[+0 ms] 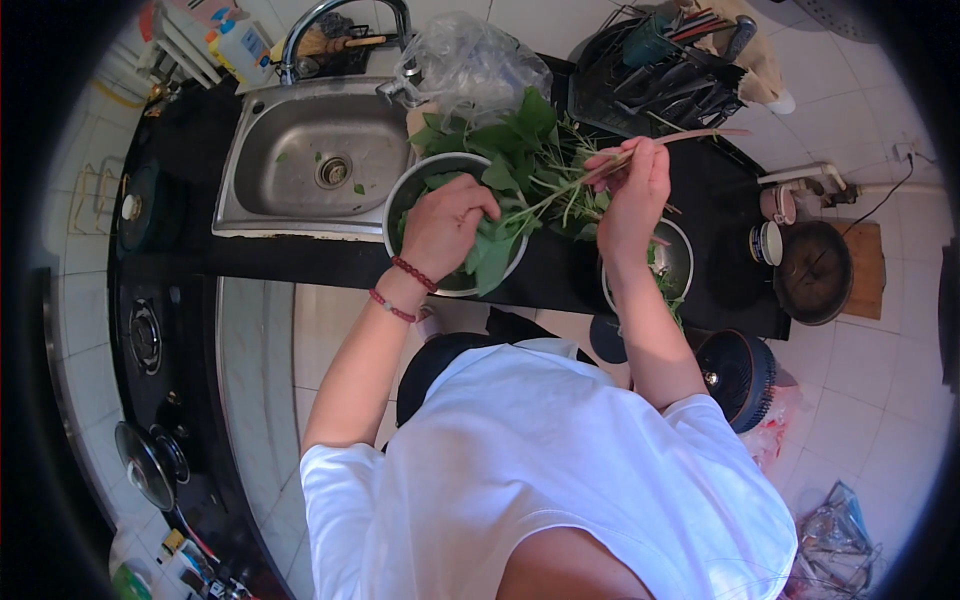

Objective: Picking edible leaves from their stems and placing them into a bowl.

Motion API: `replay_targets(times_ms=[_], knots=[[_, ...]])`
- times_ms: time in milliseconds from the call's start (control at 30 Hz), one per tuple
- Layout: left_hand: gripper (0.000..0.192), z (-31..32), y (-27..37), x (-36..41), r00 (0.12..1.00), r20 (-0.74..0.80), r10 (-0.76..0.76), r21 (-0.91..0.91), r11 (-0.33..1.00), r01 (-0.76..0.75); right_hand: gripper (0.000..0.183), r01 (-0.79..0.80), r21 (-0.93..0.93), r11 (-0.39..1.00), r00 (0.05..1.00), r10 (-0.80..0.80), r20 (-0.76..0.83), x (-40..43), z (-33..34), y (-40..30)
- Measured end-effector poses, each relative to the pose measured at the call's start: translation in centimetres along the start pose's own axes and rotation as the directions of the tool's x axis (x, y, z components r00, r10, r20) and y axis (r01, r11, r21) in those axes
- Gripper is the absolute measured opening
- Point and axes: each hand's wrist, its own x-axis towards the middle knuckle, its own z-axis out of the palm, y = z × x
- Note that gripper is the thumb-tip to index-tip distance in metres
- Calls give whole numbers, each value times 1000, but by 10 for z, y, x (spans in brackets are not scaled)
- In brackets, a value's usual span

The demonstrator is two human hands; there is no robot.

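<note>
My left hand point(448, 225), with two beaded bracelets at its wrist, is over a metal bowl point(391, 196). Its fingers are bent at green leaves point(491, 259) that lie in the bowl and over its rim; whether they grip a leaf is hidden. To the right, my right hand point(634, 176) is closed on the reddish stems of a leafy green sprig point(559, 193), whose leafy end points towards the bowl. Behind both hands lies a heap of leafy greens point(517, 135). A smaller metal bowl point(679, 259) with bits of green stands under my right forearm.
A steel sink point(285, 172) with a faucet point(289, 52) is at the left. A clear plastic bag point(476, 64) lies behind the greens. A rack of utensils point(667, 82) stands at the back right, a dark round pan point(814, 274) at the far right. A gas burner point(145, 336) is at the left.
</note>
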Motion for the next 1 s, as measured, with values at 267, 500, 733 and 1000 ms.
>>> replay_targets(times_ms=[267,500,733,1000], knots=[[42,8,-42,-19,990,32,-135,293,949,120,25,30,-5,1000,996,-31,-87,15,-20,-10],[35,-3,-20,-5,970,16,-242,388,896,217,25,-20,-6,1000,994,20,-110,12,-28,-4],[25,17,32,11,971,-158,181,39,983,-177,24,-134,17,991,991,135,-25,3,-19,-4],[20,14,30,21,989,142,-40,-379,921,92,17,-274,-167,947,863,319,392,-25,-6,5]])
